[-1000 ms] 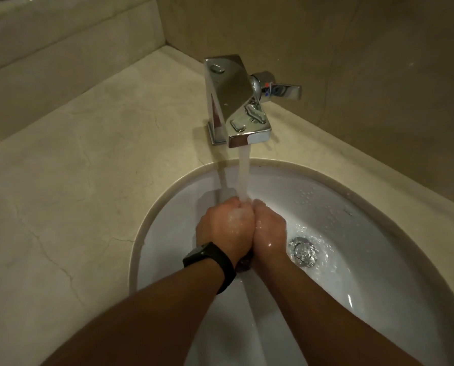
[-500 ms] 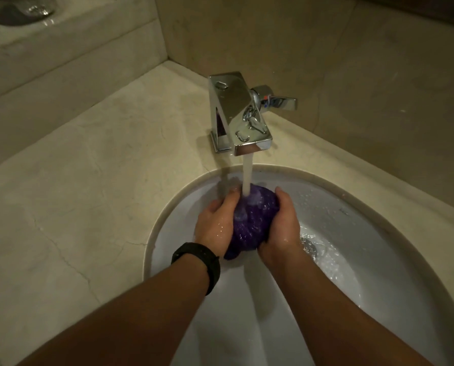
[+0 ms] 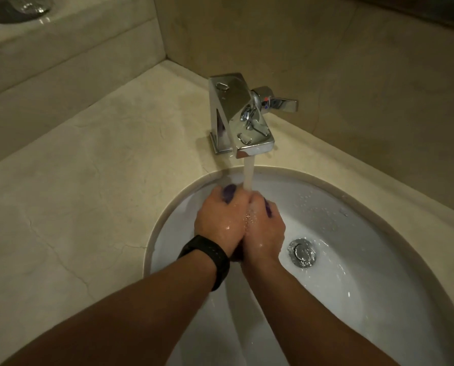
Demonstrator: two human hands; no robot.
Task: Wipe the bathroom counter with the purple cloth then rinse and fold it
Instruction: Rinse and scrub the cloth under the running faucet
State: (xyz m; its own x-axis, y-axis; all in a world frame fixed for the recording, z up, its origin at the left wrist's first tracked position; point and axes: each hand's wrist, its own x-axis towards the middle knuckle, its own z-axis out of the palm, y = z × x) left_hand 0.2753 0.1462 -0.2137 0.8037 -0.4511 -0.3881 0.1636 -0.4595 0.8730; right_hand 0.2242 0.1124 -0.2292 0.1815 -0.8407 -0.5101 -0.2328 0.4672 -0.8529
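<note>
Fingers of left hand [image 3: 222,220], right hand [image 3: 264,228] clenched around purple cloth [image 3: 228,192]; balled, axis unclear.

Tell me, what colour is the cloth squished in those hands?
Purple. In the head view, bits of the cloth peek out between the fingers of the left hand and right hand.

I saw slivers of purple cloth [image 3: 229,194] between the fingers of my left hand [image 3: 222,223]. A black band [image 3: 210,257] circled that wrist. The table [image 3: 88,202] left of it was veined cream, the sink [image 3: 352,260] white, the faucet [image 3: 240,120] chrome.
</note>
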